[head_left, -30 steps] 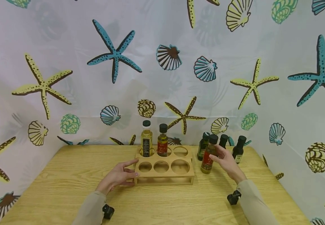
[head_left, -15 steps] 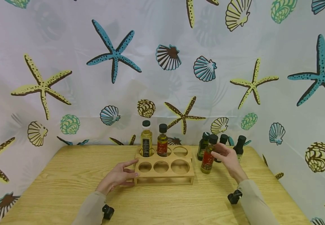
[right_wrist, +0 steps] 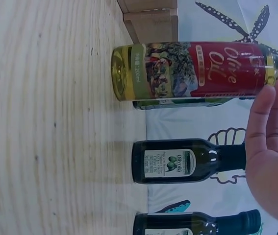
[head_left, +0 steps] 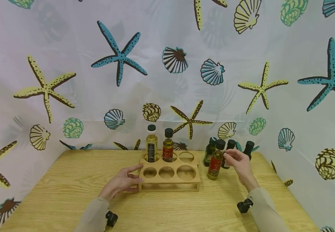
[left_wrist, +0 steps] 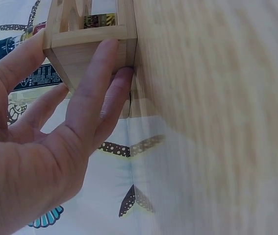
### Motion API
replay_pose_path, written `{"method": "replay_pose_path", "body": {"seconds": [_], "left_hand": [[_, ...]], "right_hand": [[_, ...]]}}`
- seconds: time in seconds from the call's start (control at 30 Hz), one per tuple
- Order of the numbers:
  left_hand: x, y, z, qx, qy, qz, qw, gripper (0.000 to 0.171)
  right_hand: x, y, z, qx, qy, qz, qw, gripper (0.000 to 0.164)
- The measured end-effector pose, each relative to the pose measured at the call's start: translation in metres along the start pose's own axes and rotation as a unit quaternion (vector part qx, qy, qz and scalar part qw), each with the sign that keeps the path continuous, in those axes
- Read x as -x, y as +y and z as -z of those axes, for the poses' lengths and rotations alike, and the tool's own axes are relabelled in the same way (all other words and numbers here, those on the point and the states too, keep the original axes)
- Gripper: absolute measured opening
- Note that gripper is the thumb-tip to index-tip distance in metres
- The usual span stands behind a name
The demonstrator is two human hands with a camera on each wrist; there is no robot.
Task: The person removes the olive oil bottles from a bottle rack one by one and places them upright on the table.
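Note:
A stepped wooden bottle rack (head_left: 170, 180) stands mid-table. Its rear row holds a clear bottle of yellow oil (head_left: 152, 145) at left and a red-labelled olive oil bottle (head_left: 168, 147) in the middle. My left hand (head_left: 121, 181) touches the rack's left end with outstretched fingers; in the left wrist view the fingertips lie against the end panel (left_wrist: 92, 54). Right of the rack, another red-labelled olive oil bottle (head_left: 215, 164) stands upright on the table. My right hand (head_left: 240, 164) is beside that bottle's upper part, fingers extended and not wrapped round it; contact is unclear.
Behind the right hand stand a green bottle (head_left: 209, 153) and two dark bottles, a nearer one (right_wrist: 168, 160) and a farther one (right_wrist: 173, 226). A patterned curtain (head_left: 167, 90) closes off the table's back and sides.
My right hand has drawn away to the right from the red-labelled bottle on the table, which stays put. The left hand and the rack have not moved.

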State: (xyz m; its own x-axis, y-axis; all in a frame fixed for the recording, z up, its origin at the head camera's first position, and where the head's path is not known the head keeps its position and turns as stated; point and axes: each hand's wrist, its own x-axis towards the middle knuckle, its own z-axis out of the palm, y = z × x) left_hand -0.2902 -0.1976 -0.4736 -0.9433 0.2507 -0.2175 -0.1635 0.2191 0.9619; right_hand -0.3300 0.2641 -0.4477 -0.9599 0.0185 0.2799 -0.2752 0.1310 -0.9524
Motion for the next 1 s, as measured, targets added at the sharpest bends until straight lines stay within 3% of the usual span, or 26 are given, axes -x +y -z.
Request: {"method": "replay_pose_path", "body": {"seconds": [0.53,0.77,1.0], "left_hand": [[0.004,-0.003,-0.002,-0.001,0.007,0.001,1.0,0.073],[0.004,-0.003,-0.003,0.0,0.012,0.006,0.9999,0.073],[0.002,-0.001,-0.003,-0.006,0.022,0.006,0.9997,0.072]], "right_hand": [[0.013,-0.018,-0.026,0.037,-0.075,0.003,0.997,0.035],[0.012,-0.017,-0.037,0.009,-0.109,0.019,0.994,0.029],[0.011,-0.015,-0.055,0.003,-0.126,0.0,0.992,0.032]]}}
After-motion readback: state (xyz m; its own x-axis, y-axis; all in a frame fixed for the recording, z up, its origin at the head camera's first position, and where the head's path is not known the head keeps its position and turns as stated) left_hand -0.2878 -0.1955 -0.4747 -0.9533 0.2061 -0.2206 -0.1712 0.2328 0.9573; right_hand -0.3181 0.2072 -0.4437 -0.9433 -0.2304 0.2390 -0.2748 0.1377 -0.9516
